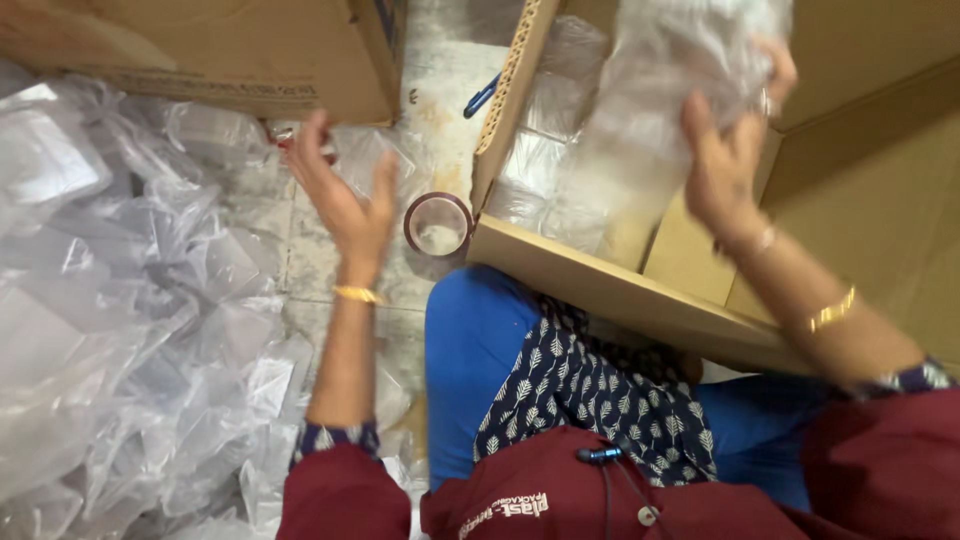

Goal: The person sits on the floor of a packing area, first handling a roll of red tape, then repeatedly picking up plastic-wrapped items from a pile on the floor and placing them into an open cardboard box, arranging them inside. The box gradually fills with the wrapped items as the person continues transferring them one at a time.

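The right hand pinches a clear bag over the box; the left hand is spread, empty; the bag's contents are blurred.

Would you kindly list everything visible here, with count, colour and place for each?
Clear plastic bags: a loose heap, too many to count, transparent, on the floor at left.
Open cardboard box: one, brown, in front of the person at right, with clear bags lying inside.
Bundle of clear bags: one, transparent, held above the open box.
Second cardboard box: one, brown, top left.
Tape roll: one, brown, on the floor beside the open box.
Pen-like item: one, blue, on the floor at top centre; too small to tell exactly.
Floor: pale, stained.
Left hand: open, empty, over the floor near the heap.
Right hand: gripping the bundle.
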